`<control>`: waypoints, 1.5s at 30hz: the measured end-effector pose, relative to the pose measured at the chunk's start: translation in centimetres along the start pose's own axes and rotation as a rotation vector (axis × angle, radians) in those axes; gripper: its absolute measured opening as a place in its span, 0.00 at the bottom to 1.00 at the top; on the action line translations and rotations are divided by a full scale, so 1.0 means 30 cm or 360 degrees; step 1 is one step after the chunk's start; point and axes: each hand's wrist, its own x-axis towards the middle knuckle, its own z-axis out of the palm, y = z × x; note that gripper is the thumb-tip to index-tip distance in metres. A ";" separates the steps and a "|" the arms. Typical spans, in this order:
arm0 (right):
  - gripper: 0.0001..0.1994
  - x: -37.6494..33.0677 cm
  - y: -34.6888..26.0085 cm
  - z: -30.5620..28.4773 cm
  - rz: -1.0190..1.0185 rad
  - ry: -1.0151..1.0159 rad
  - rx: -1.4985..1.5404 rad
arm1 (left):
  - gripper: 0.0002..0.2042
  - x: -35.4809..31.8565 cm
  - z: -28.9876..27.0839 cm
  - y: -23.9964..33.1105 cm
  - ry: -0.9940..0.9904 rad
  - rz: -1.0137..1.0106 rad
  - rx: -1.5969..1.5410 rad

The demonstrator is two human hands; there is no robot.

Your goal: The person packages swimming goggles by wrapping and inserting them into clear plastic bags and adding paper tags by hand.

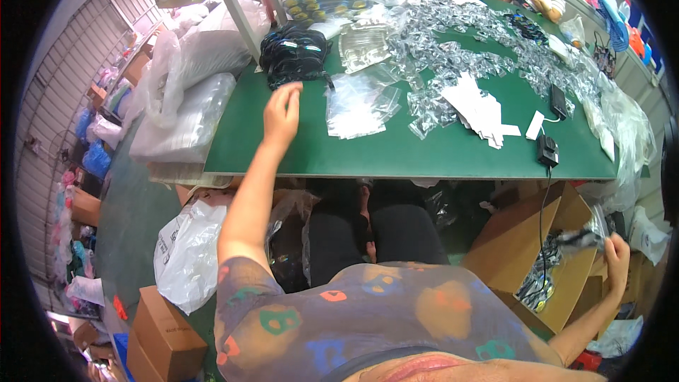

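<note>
1. The left hand (283,113) is over the tabletop (283,155), past its near edge. Its fingers are bent and close together. I cannot tell how far open it is, or if it has hold of anything.
2. The black pile (293,53) sits just past those fingertips, near the tabletop's left edge. I cannot tell if they touch it.
3. The right hand (617,262) is out to the right, lower than the tabletop. Its fingers are closed on a packet (583,237), clear with something dark inside.
4. The packet is by the top of an open box (495,240), next to its right side. More packets lie in the box.
5. A wide green strip shows along the near edge, with room for the left arm to move. It runs from the left corner to the charger (547,150).
6. The charger is close to the near edge, and its cord (543,212) hangs over it.
7. The clear bags (361,106) lie flat to the right of the left hand, with green between them.
8. The cards (477,110) lie in a white heap farther right, back from the near edge.
9. Small clear packs (453,56) cover much of the far side.
</note>
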 end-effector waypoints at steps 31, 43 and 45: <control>0.18 0.240 -1.140 1.405 -0.1592 -0.1466 0.0688 | 0.13 -0.306 -0.308 0.585 -0.0390 0.0155 0.0384; 0.15 1.170 -1.235 1.418 -0.1525 -0.0198 -0.0362 | 0.12 -0.890 -0.137 0.545 0.0005 -0.1645 -0.1202; 0.20 1.304 -1.234 1.453 -0.1107 -0.0188 -0.0675 | 0.12 -0.864 -0.166 0.541 0.0038 -0.1632 -0.1152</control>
